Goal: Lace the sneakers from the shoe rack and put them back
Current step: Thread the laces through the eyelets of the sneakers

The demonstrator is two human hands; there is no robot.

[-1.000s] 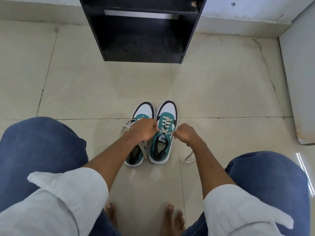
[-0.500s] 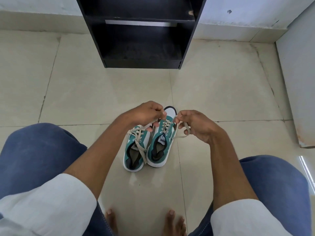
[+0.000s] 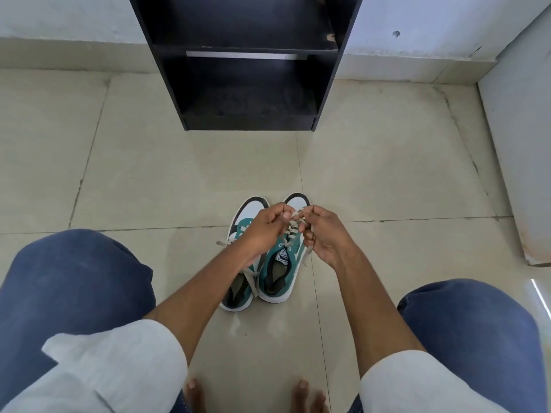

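Observation:
Two teal and white sneakers stand side by side on the floor tiles, toes pointing away from me. The right sneaker [image 3: 278,272] has cream laces [image 3: 290,232] crossed up its front. My left hand [image 3: 264,226] and my right hand [image 3: 323,234] meet above its toe end, each pinching one end of that lace. The left sneaker [image 3: 238,289] is partly hidden under my left forearm, and its loose lace trails over its side.
A black shoe rack [image 3: 247,64] with open, bare shelves stands against the wall straight ahead. A white panel [image 3: 524,162] rises at the right. My knees in blue jeans frame the sneakers, and my bare toes show at the bottom.
Both hands have drawn closer together over the right sneaker's toe end, pulling the lace ends inward. The view has tilted up, showing more of the rack.

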